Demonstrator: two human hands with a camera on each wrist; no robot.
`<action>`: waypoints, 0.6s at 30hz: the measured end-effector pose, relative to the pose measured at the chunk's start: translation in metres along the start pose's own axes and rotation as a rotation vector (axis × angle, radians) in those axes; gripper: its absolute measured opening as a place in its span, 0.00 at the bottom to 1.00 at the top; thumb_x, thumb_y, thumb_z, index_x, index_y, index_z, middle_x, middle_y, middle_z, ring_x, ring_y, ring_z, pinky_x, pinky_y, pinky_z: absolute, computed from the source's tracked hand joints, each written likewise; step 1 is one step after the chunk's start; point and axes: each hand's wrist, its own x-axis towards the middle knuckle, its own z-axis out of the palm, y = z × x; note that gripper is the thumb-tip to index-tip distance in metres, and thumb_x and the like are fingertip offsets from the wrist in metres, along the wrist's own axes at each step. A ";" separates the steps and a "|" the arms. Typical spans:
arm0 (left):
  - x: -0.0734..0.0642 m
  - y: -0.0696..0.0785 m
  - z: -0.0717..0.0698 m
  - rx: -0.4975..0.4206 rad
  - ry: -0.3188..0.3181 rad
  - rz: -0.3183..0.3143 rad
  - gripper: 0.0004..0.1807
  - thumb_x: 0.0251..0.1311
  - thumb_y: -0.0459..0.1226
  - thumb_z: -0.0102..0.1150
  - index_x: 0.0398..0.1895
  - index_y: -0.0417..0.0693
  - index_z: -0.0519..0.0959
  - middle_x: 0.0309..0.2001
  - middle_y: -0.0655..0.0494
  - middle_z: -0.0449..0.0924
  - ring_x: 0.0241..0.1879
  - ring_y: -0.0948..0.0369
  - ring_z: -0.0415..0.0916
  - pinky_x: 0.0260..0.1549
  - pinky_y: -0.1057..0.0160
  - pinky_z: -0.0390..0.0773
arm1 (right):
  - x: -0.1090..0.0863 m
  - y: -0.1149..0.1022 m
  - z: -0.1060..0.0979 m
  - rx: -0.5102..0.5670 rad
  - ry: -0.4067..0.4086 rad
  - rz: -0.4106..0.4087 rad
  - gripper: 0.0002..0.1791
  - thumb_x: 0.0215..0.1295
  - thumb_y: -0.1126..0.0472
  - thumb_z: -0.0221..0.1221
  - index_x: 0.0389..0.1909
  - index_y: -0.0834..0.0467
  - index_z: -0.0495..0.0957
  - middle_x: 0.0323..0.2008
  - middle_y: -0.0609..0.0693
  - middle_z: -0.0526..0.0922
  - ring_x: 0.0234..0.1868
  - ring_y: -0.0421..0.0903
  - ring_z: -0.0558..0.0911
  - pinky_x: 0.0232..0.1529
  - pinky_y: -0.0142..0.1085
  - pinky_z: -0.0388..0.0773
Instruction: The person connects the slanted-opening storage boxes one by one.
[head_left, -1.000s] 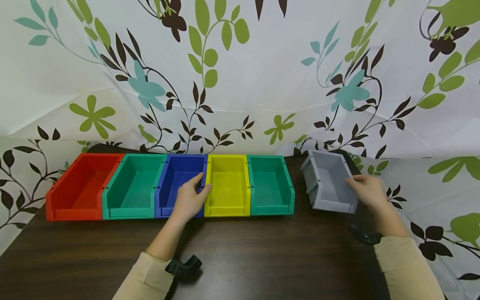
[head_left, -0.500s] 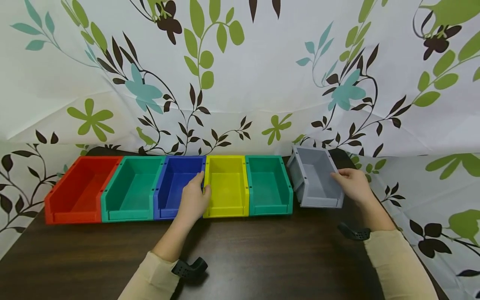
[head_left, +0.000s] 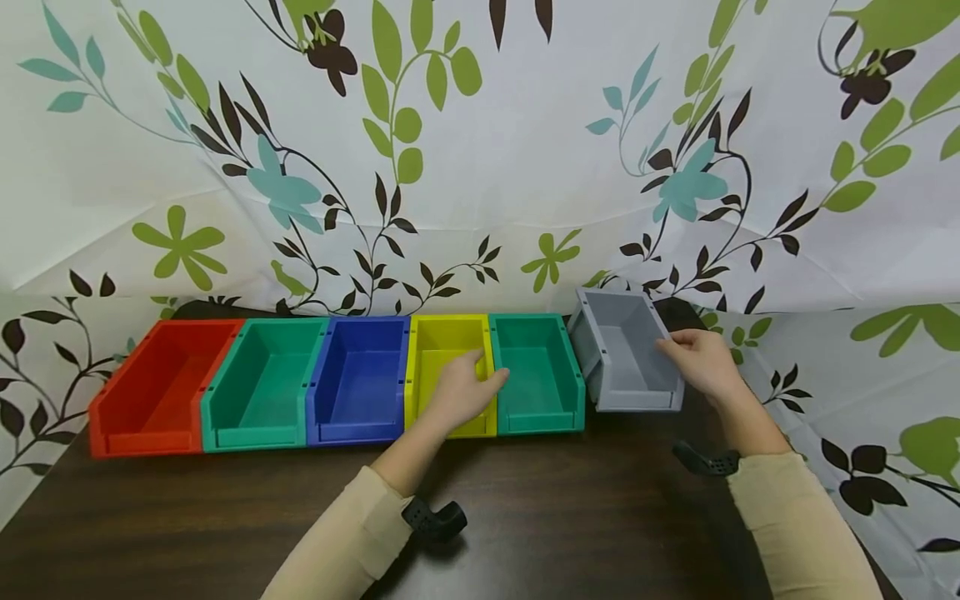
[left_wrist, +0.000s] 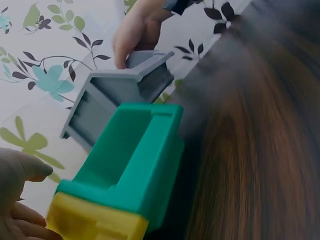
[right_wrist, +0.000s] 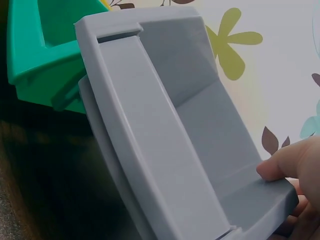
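Observation:
My right hand (head_left: 702,360) pinches the right wall of a grey storage bin (head_left: 632,358), thumb on the inner side. In the right wrist view the grey bin (right_wrist: 165,135) is tilted beside a green bin (right_wrist: 55,55). Over the yellow bin (head_left: 490,423) is my left hand (head_left: 459,393), thumb pointing toward the right-hand green bin (head_left: 536,371). It holds nothing, and I cannot tell whether it touches the yellow bin. In the left wrist view the green bin (left_wrist: 135,155) stands between the yellow bin (left_wrist: 95,220) and the grey one.
Leftward in the same row stand a blue bin (head_left: 360,379), another green bin (head_left: 270,383) and a red bin (head_left: 161,383). The bins stand on a dark wooden table (head_left: 555,517). Behind it hangs a leaf-patterned cloth (head_left: 480,192).
The grey bin has moved left with my right hand, up close to the right-hand green bin. My left hand has left the blue-yellow edge and moved right over the yellow bin.

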 end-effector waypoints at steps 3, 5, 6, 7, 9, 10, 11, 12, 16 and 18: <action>0.006 0.001 0.007 -0.080 -0.036 -0.033 0.35 0.62 0.45 0.57 0.65 0.31 0.64 0.61 0.37 0.71 0.60 0.48 0.71 0.57 0.49 0.73 | -0.001 -0.003 -0.003 -0.022 -0.003 0.001 0.28 0.69 0.51 0.51 0.49 0.76 0.75 0.42 0.70 0.82 0.35 0.51 0.81 0.28 0.33 0.77; 0.007 0.002 0.009 -0.104 -0.030 -0.048 0.35 0.61 0.43 0.58 0.65 0.31 0.63 0.60 0.37 0.72 0.60 0.47 0.71 0.57 0.49 0.74 | -0.002 -0.005 -0.005 -0.044 -0.004 0.001 0.29 0.69 0.50 0.51 0.50 0.75 0.75 0.42 0.70 0.82 0.35 0.50 0.80 0.28 0.32 0.75; 0.008 0.002 0.010 -0.108 -0.028 -0.052 0.35 0.61 0.43 0.59 0.66 0.31 0.63 0.60 0.37 0.72 0.60 0.47 0.71 0.57 0.49 0.74 | -0.002 -0.006 -0.006 -0.053 -0.004 0.001 0.29 0.69 0.50 0.51 0.50 0.75 0.75 0.42 0.70 0.82 0.35 0.50 0.79 0.28 0.32 0.74; 0.008 0.001 0.011 -0.111 -0.026 -0.056 0.35 0.60 0.42 0.59 0.66 0.31 0.62 0.61 0.37 0.71 0.60 0.47 0.70 0.57 0.49 0.73 | -0.003 -0.006 -0.007 -0.059 -0.002 -0.001 0.29 0.69 0.50 0.51 0.50 0.75 0.75 0.42 0.70 0.81 0.35 0.49 0.79 0.28 0.32 0.74; 0.009 0.000 0.012 -0.111 -0.024 -0.059 0.36 0.60 0.42 0.59 0.66 0.32 0.62 0.61 0.37 0.71 0.61 0.47 0.70 0.58 0.49 0.73 | -0.004 -0.008 -0.009 -0.064 -0.002 -0.005 0.29 0.69 0.50 0.51 0.50 0.76 0.75 0.42 0.70 0.81 0.35 0.49 0.79 0.28 0.32 0.74; 0.009 0.000 0.012 -0.113 -0.025 -0.061 0.36 0.60 0.42 0.59 0.67 0.32 0.62 0.61 0.37 0.71 0.61 0.47 0.70 0.58 0.49 0.73 | -0.004 -0.008 -0.009 -0.066 -0.003 -0.007 0.29 0.69 0.50 0.51 0.50 0.76 0.74 0.42 0.70 0.81 0.35 0.49 0.79 0.28 0.32 0.74; 0.009 0.000 0.012 -0.114 -0.025 -0.064 0.36 0.60 0.42 0.59 0.67 0.32 0.62 0.61 0.37 0.71 0.60 0.47 0.70 0.58 0.49 0.73 | -0.004 -0.009 -0.009 -0.063 -0.006 -0.007 0.29 0.69 0.50 0.51 0.50 0.76 0.74 0.42 0.70 0.81 0.35 0.49 0.79 0.28 0.32 0.75; 0.008 -0.001 0.012 -0.113 -0.024 -0.066 0.36 0.60 0.42 0.59 0.67 0.33 0.62 0.60 0.37 0.72 0.60 0.47 0.70 0.58 0.49 0.73 | -0.005 -0.010 -0.009 -0.062 -0.007 -0.011 0.29 0.69 0.51 0.51 0.50 0.76 0.74 0.42 0.70 0.81 0.35 0.49 0.80 0.28 0.32 0.75; 0.007 -0.002 0.011 -0.116 -0.025 -0.076 0.36 0.60 0.43 0.59 0.67 0.34 0.61 0.60 0.38 0.72 0.58 0.48 0.71 0.57 0.49 0.74 | -0.005 -0.013 -0.008 -0.062 -0.011 -0.011 0.29 0.69 0.51 0.51 0.51 0.76 0.74 0.42 0.70 0.81 0.35 0.49 0.80 0.28 0.32 0.75; 0.005 -0.002 0.011 -0.115 -0.021 -0.073 0.36 0.60 0.43 0.59 0.67 0.34 0.62 0.59 0.38 0.73 0.58 0.48 0.72 0.56 0.49 0.74 | -0.004 -0.014 -0.007 -0.060 -0.012 -0.009 0.29 0.69 0.51 0.50 0.51 0.76 0.73 0.43 0.71 0.81 0.36 0.51 0.80 0.29 0.31 0.75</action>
